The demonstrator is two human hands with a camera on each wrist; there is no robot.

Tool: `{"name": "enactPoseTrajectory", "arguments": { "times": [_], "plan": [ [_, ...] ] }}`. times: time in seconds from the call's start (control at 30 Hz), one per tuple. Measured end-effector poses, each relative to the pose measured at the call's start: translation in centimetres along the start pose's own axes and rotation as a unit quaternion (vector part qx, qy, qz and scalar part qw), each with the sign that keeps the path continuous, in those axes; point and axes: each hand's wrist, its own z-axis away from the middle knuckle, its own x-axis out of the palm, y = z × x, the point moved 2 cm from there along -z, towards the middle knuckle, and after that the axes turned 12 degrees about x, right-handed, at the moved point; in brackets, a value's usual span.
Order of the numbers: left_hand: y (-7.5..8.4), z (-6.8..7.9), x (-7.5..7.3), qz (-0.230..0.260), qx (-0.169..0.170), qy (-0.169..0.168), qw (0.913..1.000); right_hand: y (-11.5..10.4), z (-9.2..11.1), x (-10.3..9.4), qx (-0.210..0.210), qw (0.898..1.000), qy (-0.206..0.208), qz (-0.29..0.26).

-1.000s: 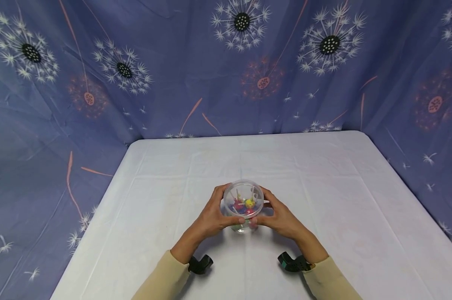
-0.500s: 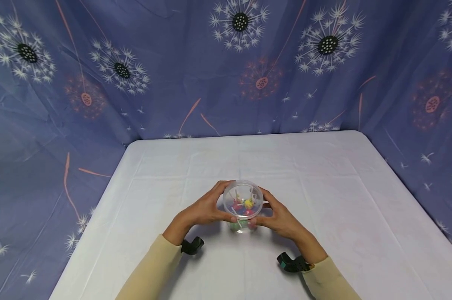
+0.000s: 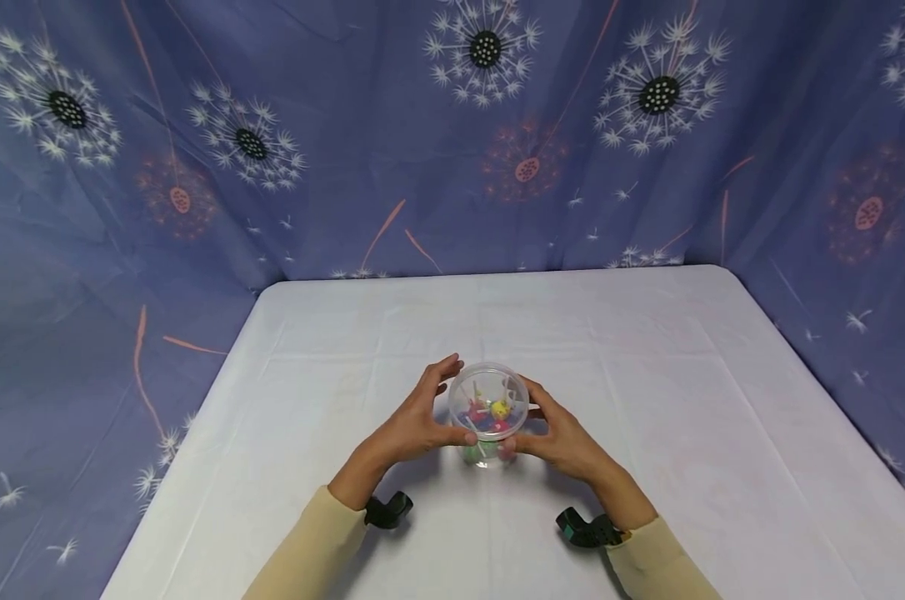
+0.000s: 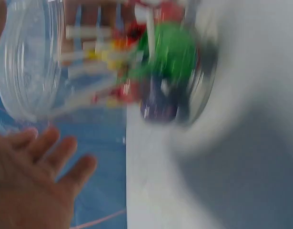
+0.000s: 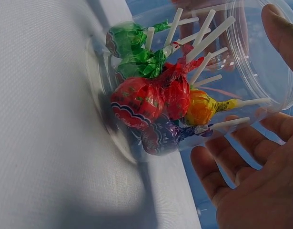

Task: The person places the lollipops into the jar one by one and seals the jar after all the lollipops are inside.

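Note:
A clear plastic jar (image 3: pixel 486 458) with a round transparent lid (image 3: pixel 488 387) stands upright on the white-covered table. Inside it are several wrapped lollipops with white sticks: a red lollipop (image 5: pixel 136 101), a yellow lollipop (image 5: pixel 200 108), a purple lollipop (image 5: pixel 160 137) and green lollipops (image 5: pixel 127 40). My right hand (image 3: pixel 561 437) grips the jar high at the lid, thumb in front and fingers round the far side. My left hand (image 3: pixel 411 427) has its thumb at the near rim, while its spread fingers stand off the jar's left side. The left wrist view is blurred.
The white tablecloth (image 3: pixel 347 350) spreads around the jar on all sides. A blue curtain (image 3: pixel 377 150) with dandelion prints hangs behind and beside the table. Each wrist wears a black camera mount, the left mount (image 3: pixel 389 510) and the right mount (image 3: pixel 586 528).
My left hand's fingers have come away from the jar, and the left wrist has shifted outward to the left. The right hand and the jar stay in place.

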Motion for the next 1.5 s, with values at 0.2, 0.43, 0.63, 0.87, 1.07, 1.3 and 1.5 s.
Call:
{"name": "enactPoseTrajectory", "arguments": {
  "times": [0.2,0.43,0.63,0.87,1.07,1.3,1.5],
  "plan": [
    [0.6,0.8,2.2,-0.002,-0.037,0.076,0.9964,0.2,0.1,-0.2,-0.012,1.000,0.003,0.000],
    [0.3,1.0,3.1,0.011,-0.027,0.095,0.9951,0.3,0.0,-0.2,-0.040,0.999,-0.005,-0.001],
    [0.0,0.7,2.6,0.003,-0.022,0.071,0.9972,0.2,0.0,-0.2,-0.055,0.998,-0.004,0.000],
    [-0.5,0.1,1.5,0.002,-0.019,0.016,0.9997,0.2,-0.1,-0.1,-0.044,0.999,0.001,-0.004],
    [-0.9,-0.4,0.7,0.005,-0.007,-0.030,0.9995,0.1,0.0,-0.1,-0.040,0.999,0.001,-0.004],
    [-1.3,-1.0,-0.4,0.010,0.005,-0.085,0.9963,0.1,0.0,-0.1,-0.042,0.999,-0.001,-0.008],
    [-1.4,-0.8,-0.4,0.042,-0.018,-0.094,0.9945,0.2,0.0,-0.1,-0.035,0.999,-0.001,-0.002]
  ]
}}
